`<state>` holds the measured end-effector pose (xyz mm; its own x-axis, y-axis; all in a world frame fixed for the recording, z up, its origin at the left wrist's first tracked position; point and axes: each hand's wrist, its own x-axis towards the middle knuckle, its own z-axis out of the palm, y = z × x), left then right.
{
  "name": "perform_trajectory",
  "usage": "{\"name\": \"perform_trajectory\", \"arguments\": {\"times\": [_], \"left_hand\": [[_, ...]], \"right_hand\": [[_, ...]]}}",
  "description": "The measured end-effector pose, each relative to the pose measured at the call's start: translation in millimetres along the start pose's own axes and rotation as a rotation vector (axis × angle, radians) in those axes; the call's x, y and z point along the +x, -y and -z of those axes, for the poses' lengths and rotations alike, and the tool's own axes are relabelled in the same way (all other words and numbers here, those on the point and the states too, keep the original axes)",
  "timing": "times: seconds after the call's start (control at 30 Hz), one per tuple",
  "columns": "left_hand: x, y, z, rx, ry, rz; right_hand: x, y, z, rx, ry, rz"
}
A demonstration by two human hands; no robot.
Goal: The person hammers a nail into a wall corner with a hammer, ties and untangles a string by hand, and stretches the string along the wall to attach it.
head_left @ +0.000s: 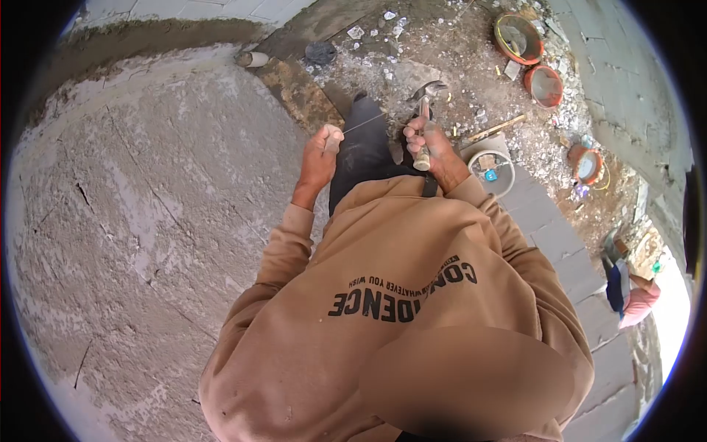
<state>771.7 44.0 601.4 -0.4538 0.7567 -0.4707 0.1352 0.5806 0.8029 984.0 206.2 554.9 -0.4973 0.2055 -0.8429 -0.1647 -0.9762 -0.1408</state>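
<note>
My left hand is closed, with a thin straight rod sticking out of its fingers towards the right. Whether the rod is a long nail or a stiff wire is not clear. Wrapped round the handle of a claw hammer is my right hand, with the metal head pointing away from me. The rod's far end lies a short way left of the hammer, apart from it. Dark trousers show between the two hands.
On the left rises a rough plastered wall. Rubble litters the ground. Mortar tubs, a smaller tub and a bucket stand right. A white bucket is beside my right forearm. Another person is far right.
</note>
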Motion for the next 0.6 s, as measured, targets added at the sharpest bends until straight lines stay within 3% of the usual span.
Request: {"name": "perform_trajectory", "arguments": {"times": [0.07, 0.17, 0.23, 0.43, 0.6], "left_hand": [[6, -8, -2, -0.033, 0.001, -0.099], [33, -25, 3, -0.18, 0.256, 0.022], [46, -57, 3, -0.261, 0.377, -0.056], [42, -115, -32, -0.211, 0.879, -0.261], [36, -127, -58, -0.074, 0.901, -0.36]], "right_hand": [[-18, -9, 1, -0.029, -0.016, 0.124], [-63, -23, -19, -0.118, -0.149, 0.456], [-87, -33, -25, -0.101, -0.163, 0.693], [-126, -74, -25, -0.133, -0.233, 0.85], [-121, -110, -21, 0.018, -0.221, 0.827]]}}
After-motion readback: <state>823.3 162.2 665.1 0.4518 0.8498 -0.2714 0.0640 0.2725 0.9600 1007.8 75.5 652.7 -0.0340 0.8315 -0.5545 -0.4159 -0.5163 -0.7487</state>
